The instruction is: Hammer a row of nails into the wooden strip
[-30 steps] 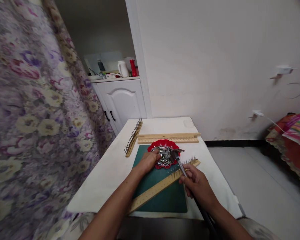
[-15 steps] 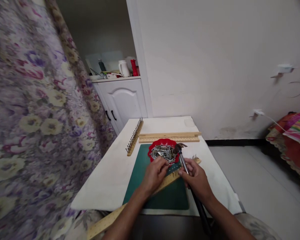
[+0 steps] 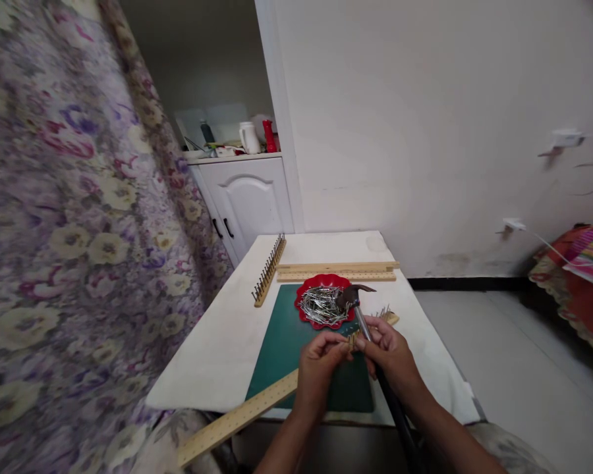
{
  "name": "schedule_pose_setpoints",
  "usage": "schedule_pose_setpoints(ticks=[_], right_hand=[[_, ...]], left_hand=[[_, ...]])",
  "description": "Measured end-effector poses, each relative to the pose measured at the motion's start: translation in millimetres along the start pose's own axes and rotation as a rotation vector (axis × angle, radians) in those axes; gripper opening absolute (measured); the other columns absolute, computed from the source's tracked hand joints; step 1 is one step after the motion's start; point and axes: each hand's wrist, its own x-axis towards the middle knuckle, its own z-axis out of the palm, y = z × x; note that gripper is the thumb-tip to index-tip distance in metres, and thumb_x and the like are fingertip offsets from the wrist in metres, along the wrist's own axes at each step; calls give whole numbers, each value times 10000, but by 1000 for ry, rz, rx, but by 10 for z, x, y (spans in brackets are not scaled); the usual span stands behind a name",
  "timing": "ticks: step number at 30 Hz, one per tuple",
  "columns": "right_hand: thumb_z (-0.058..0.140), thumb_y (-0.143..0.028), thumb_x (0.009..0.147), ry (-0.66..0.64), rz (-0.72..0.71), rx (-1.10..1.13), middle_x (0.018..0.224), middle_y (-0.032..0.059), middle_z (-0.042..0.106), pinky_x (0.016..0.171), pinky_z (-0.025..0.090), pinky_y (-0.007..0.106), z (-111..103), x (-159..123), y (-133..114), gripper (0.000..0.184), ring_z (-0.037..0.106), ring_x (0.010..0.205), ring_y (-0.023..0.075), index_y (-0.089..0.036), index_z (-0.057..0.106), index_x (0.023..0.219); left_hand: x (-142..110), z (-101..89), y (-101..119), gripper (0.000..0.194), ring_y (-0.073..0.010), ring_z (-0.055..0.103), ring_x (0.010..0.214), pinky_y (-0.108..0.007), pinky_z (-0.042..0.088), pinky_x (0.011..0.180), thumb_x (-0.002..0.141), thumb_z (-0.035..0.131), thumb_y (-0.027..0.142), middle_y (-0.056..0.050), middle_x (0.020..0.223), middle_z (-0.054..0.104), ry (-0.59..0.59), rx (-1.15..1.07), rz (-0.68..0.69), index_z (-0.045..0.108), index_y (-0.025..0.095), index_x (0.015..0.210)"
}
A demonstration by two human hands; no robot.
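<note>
A drilled wooden strip (image 3: 257, 405) lies slantwise over the green cutting mat (image 3: 281, 342), its near left end jutting past the table edge. Nails (image 3: 386, 312) stand up from its right part. My left hand (image 3: 319, 368) is closed in a pinch over the strip, its fingertips on a nail that is mostly hidden. Right beside it, my right hand (image 3: 390, 352) is closed around the shaft of a claw hammer (image 3: 363, 322), thumb and fingertips near the standing nails. The hammer's head reaches over the rim of a red scalloped bowl (image 3: 300, 309) full of loose nails (image 3: 321, 304).
On the white-covered table (image 3: 217, 349), a strip with upright nails (image 3: 269, 273) lies at the left. More wooden strips (image 3: 336, 272) lie across behind the bowl. A floral curtain (image 3: 103, 263) hangs at the left, and a white cabinet (image 3: 247, 197) stands behind.
My left hand has moved from the nail bowl toward me and right, down to the strip beside my right hand. The right hand still holds the hammer.
</note>
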Motion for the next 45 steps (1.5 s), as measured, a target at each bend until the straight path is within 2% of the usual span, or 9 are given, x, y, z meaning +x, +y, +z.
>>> schedule_pose_setpoints(ticks=[4, 9, 12, 15, 18, 21, 27, 45], right_hand=[[733, -359, 683, -17, 14, 27, 548, -54, 611, 303, 295, 154, 29, -11, 0, 416, 401, 288, 41, -159, 549, 999], [717, -316, 709, 1, 4, 13, 582, -57, 598, 313, 297, 153, 61, -39, 16, 374, 407, 312, 39, -160, 550, 1005], [671, -278, 758, 40, -36, -49, 628, -57, 589, 329, 301, 149, 61, -70, -21, 332, 413, 338, 35, -171, 543, 1045], [639, -284, 780, 63, -56, -97, 676, -38, 613, 333, 306, 153, 36, -94, -73, 315, 408, 343, 35, -177, 535, 1057], [632, -306, 783, 73, -53, -127, 703, -20, 636, 330, 304, 158, 9, -103, -98, 317, 415, 339, 36, -178, 533, 1055], [624, -305, 786, 66, -42, -137, 694, -23, 634, 330, 304, 156, 4, -105, -95, 312, 415, 335, 35, -178, 530, 1056], [623, -293, 774, 62, -15, -149, 670, -42, 610, 325, 318, 155, 14, -117, -92, 322, 409, 332, 34, -179, 529, 1060], [598, -296, 803, 45, 15, -198, 666, -44, 598, 319, 293, 164, -25, -164, -72, 301, 415, 320, 49, -200, 517, 1077]], left_hand=[[-56, 104, -122, 137, -113, 568, 626, -221, 427, 627, 706, 688, 238, -12, 656, 661, 111, -203, -8, 646, 135, 785], [-79, 87, -99, 105, -105, 555, 629, -224, 433, 646, 738, 657, 243, 8, 670, 631, 110, -203, 49, 629, 148, 774], [-53, -59, -76, 115, -111, 542, 657, -226, 433, 663, 772, 618, 277, 15, 700, 610, 165, -73, 97, 611, 164, 792], [-1, -241, -117, 144, -128, 530, 684, -222, 416, 653, 761, 618, 299, 2, 709, 588, 212, 217, 132, 629, 155, 760], [43, -341, -210, 159, -137, 518, 683, -220, 396, 631, 750, 616, 300, -7, 715, 571, 188, 452, 172, 650, 149, 709], [64, -329, -306, 171, -138, 518, 672, -220, 387, 619, 768, 586, 301, -6, 709, 567, 140, 538, 186, 659, 158, 710], [83, -254, -398, 164, -129, 519, 650, -214, 368, 593, 778, 560, 267, 1, 699, 560, 100, 602, 203, 646, 165, 684], [95, -215, -342, 183, -143, 540, 676, -231, 378, 618, 795, 537, 276, -7, 721, 578, 80, 644, 197, 646, 169, 695]])
